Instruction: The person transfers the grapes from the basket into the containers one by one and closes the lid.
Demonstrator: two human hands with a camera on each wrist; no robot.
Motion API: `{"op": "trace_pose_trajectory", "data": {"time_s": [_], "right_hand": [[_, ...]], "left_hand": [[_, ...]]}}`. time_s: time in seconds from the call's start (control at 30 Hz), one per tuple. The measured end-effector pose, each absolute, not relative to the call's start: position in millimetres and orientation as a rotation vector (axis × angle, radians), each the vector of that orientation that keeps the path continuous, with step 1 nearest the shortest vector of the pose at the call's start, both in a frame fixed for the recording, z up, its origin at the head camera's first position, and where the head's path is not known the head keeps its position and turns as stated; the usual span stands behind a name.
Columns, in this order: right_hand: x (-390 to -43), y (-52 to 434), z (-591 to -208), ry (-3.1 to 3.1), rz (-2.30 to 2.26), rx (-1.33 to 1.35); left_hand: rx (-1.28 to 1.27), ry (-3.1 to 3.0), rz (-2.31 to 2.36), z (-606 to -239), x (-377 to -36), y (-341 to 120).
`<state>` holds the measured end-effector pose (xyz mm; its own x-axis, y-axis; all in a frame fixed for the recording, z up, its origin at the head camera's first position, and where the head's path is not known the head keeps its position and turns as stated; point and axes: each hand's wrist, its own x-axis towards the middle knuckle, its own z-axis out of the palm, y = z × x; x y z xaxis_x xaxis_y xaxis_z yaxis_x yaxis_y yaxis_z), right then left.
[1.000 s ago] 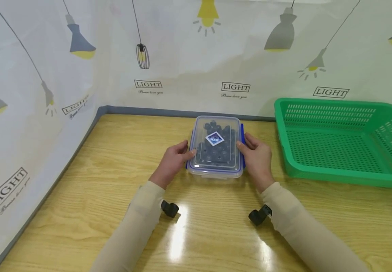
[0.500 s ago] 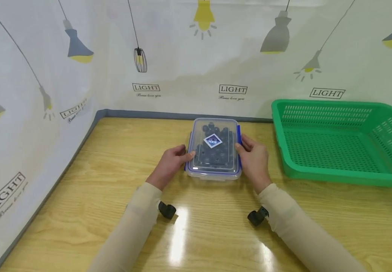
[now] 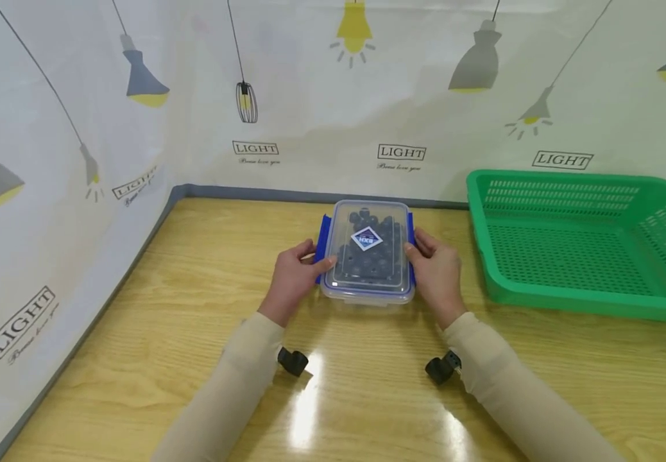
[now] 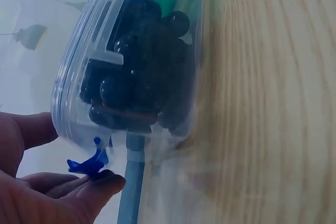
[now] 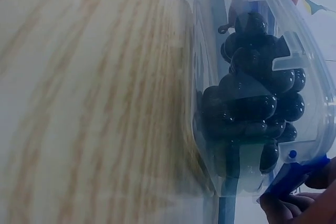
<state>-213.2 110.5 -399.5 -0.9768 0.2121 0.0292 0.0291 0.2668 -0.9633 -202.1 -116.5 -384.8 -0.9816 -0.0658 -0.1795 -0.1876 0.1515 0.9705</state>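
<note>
A clear lidded food container point(image 3: 367, 292) with blue side clips stands on the table, holding dark round fruits like grapes point(image 5: 257, 87). Its left clip point(image 3: 323, 247) is swung out from the side. My left hand point(image 3: 294, 279) has its thumb on the lid's edge and its fingers at that clip point(image 4: 89, 163). On the other side my right hand point(image 3: 438, 273) grips the edge, thumb on top, fingers around the right clip point(image 5: 294, 177), which tilts outward in the right wrist view. The far fingers of both hands are partly hidden in the head view.
A green perforated plastic basket point(image 3: 575, 296) stands to the right of the container. The wooden table point(image 3: 154, 333) ends at a patterned wall covering point(image 3: 321, 128) behind and on the left, with a grey strip along its foot.
The left clip has swung outward from the container's side, and my left fingers moved with it. My right hand keeps its place, and the container stays put. The head view shifts slightly.
</note>
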Motion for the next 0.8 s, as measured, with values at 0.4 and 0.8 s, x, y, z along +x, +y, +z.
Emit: {"op": "trace_pose_trajectory", "data": {"time_s": [0.4, 0.8], "right_hand": [[-214, 107, -399, -2.378, 1.821, -0.229], [-212, 116, -391, -2.597, 1.679, -0.074]], "left_hand": [[-0.152, 2.531, 1.888, -380, -199, -106], [0.010, 2.793, 1.553, -386, -193, -110]]}}
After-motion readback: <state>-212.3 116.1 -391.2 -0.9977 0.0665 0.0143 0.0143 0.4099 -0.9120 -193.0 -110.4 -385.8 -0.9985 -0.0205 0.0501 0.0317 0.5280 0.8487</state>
